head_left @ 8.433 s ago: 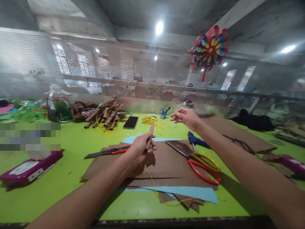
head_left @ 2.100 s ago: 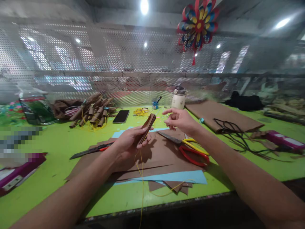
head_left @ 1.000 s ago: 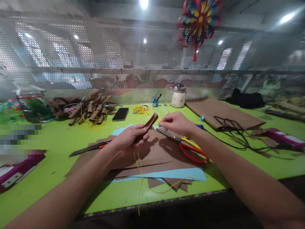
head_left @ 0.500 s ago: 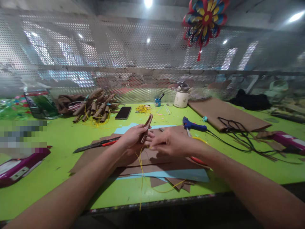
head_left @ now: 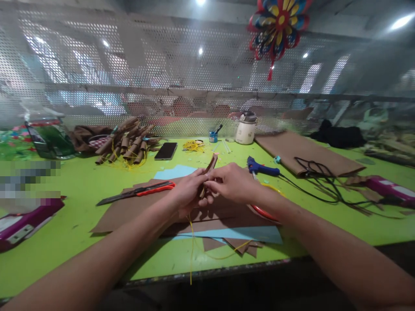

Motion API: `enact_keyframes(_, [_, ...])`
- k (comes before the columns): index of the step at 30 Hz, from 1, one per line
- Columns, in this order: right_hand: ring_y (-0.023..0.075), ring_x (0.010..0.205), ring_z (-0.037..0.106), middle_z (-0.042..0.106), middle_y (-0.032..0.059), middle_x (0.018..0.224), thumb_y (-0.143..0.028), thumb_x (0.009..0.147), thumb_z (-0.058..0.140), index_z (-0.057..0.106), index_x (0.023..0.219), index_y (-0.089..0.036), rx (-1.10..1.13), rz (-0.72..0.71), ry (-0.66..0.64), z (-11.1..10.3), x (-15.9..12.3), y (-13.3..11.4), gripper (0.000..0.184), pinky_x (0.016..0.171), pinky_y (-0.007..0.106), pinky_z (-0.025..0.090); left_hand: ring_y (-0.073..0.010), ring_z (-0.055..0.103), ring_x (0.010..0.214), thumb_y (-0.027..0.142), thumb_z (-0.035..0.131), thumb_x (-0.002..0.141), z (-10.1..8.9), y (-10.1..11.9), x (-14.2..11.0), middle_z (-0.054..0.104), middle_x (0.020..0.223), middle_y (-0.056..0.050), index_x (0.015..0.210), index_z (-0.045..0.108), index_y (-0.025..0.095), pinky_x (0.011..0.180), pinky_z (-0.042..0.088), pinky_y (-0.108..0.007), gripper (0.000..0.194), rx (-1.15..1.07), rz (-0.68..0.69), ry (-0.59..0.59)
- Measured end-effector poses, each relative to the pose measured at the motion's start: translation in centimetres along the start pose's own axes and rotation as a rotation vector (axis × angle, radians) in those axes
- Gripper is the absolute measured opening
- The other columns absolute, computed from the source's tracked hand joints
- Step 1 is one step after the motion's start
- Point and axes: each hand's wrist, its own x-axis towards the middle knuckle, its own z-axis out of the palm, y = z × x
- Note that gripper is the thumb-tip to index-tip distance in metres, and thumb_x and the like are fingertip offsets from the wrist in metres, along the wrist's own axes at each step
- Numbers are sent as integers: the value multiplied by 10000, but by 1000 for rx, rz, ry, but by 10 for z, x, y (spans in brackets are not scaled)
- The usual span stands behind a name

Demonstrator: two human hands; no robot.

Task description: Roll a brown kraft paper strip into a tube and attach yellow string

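My left hand (head_left: 191, 190) is closed around a small rolled piece of brown paper (head_left: 212, 163), whose upper end sticks up past the fingers. My right hand (head_left: 231, 183) pinches close against the roll, its fingertips on a yellow string (head_left: 192, 242); the exact grip is partly hidden. Loose ends of the string hang below my left hand, over the table edge. Under both hands lie brown paper sheets (head_left: 119, 214) and light blue paper (head_left: 259, 233). A utility knife (head_left: 119, 197) and a red-handled tool (head_left: 162, 187) lie left of my hands.
A blue glue gun (head_left: 264, 168) with a black cord lies at right, near folded brown paper (head_left: 308, 151). Behind are a phone (head_left: 166, 151), brown paper rolls (head_left: 129, 144), yellow string (head_left: 193, 146) and a white bottle (head_left: 245, 129). Purple power strips (head_left: 30, 224) lie at both sides.
My right hand has moved up and in against the brown paper roll, carrying the string with it. The roll has shifted slightly right. The view has tilted slightly.
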Motion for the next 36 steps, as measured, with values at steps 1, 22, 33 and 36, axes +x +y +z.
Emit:
enact_keyframes(1, [105,555,533,682,9,655,-236,806,551,713,761,-195,75,20,-4,0,2,3,173,500,220,265,-68,485,385,267,525,832,-1,0,0,544,618,18,907,472,190,307,260,-111,119,-9,15,-8])
enact_keyframes(22, [97,619,539,672,20,712,-207,864,525,720,857,-145,311,-242,-365,-25,-8,-10,205,589,202,370,-117,536,491,251,485,865,-5,-4,7,553,613,23,960,456,214,455,470,-223,106,-68,136,200])
enact_keyframes(33, [132,659,532,675,69,783,-157,829,498,669,757,-142,-187,-209,-86,-5,-1,-4,187,572,245,278,-140,573,460,215,492,805,6,-3,0,563,671,13,919,466,197,344,428,-222,118,-92,45,53])
enact_keyframes(36, [145,672,547,686,83,820,-173,832,482,672,794,-144,-223,-192,-82,-4,0,-5,196,565,252,273,-108,514,377,226,485,807,7,-6,0,512,595,41,908,446,204,284,271,-141,110,-51,24,46])
